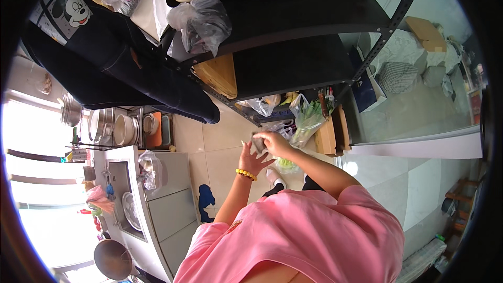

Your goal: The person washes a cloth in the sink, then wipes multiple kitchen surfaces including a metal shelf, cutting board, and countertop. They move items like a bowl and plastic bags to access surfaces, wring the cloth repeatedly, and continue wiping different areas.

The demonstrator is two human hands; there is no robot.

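My right hand (pixel 277 144) is closed around a small grey-brown cloth (pixel 258 142), which hangs from the fingers. Close by on the left, my left hand (pixel 251 162) is spread with its fingers apart and nothing in it. A yellow bead bracelet (pixel 246 173) circles that wrist. Below both hands lies the beige tiled floor (pixel 220 157). Just past the right forearm, a bag of leafy greens (pixel 310 122) leans by the bottom of the rack, and another green vegetable in plastic (pixel 286 163) lies near my feet.
A black metal rack (pixel 290 63) stands ahead, with a knotted plastic bag (pixel 200 23) on an upper shelf. Dark clothing (pixel 129 63) hangs at the left. A cardboard box (pixel 332 133) sits by the rack's foot. To the left are a sink (pixel 125 200) and a wok (pixel 112 259).
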